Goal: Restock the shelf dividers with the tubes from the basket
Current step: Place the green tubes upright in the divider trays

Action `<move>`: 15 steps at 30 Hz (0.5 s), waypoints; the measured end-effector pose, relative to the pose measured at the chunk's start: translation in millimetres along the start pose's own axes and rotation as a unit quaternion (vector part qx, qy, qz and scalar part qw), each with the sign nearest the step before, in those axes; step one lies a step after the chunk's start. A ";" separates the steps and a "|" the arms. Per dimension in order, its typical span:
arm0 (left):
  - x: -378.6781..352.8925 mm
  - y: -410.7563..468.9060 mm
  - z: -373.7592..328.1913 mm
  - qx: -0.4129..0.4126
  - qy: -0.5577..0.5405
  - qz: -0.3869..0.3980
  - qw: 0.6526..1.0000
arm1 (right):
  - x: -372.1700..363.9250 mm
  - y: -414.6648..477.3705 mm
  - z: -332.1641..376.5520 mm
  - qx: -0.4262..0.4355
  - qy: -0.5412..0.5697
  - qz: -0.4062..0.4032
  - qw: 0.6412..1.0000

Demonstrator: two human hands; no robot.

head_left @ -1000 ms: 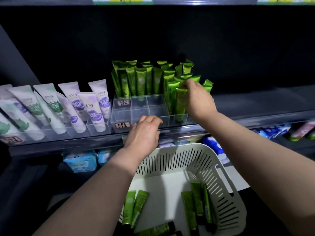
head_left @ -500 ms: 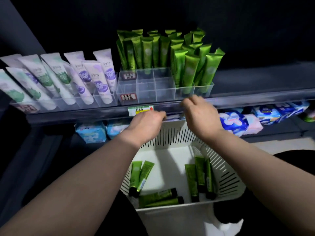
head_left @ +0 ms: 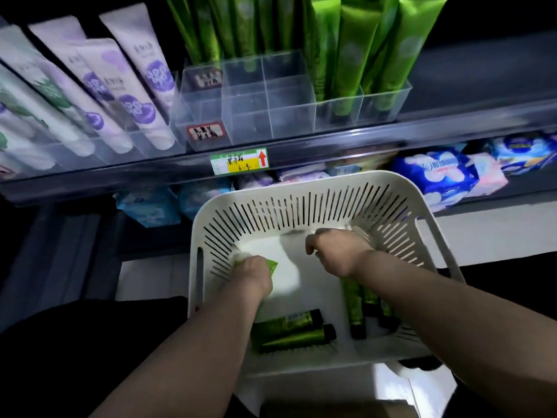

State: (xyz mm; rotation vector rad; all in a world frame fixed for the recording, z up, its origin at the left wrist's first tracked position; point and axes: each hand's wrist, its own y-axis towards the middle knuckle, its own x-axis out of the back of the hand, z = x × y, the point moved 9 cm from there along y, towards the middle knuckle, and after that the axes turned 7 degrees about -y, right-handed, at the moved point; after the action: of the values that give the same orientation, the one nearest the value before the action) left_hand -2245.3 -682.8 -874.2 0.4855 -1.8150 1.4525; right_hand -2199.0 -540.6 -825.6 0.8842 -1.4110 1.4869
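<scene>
A white slotted basket sits below the shelf, and both my hands are down inside it. My left hand is shut on a green tube whose crimped end pokes out by the fingers. My right hand is curled over the top ends of upright-lying green tubes; I cannot see whether it grips one. Two more green tubes with black caps lie across the basket floor. On the shelf, clear dividers have bare front cells, with green tubes standing in the back and right cells.
White and purple tubes lean in dividers to the left. A yellow-green price tag is on the shelf's front rail. Blue and white soft packs fill the lower shelf behind the basket.
Both hands dropped from the shelf edge into the basket. My left hand closed on a green tube. My head tilted down and closer.
</scene>
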 end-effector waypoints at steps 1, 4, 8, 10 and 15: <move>-2.9 4.1 -0.6 0.014 -0.007 -0.009 1.000 | -4.2 2.5 -1.7 0.000 0.004 0.007 1.000; -10.6 13.9 3.2 0.049 0.011 -0.036 0.998 | -13.7 6.3 -4.8 0.001 0.009 0.024 1.000; -18.9 18.5 4.2 0.052 0.046 -0.047 0.996 | -19.9 6.8 -4.5 0.006 0.011 0.029 1.000; -19.0 18.5 2.1 0.054 0.029 -0.044 0.997 | -23.8 6.8 -3.1 0.008 0.014 0.031 0.999; -14.7 18.9 -20.4 -0.023 -0.110 -0.026 0.993 | -29.5 6.2 -5.2 0.004 0.010 0.049 0.999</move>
State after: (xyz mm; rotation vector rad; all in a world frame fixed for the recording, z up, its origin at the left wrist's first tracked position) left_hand -2242.5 -660.3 -896.1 0.6877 -1.9863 1.3635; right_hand -2193.7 -538.9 -855.6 0.8136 -1.4525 1.5720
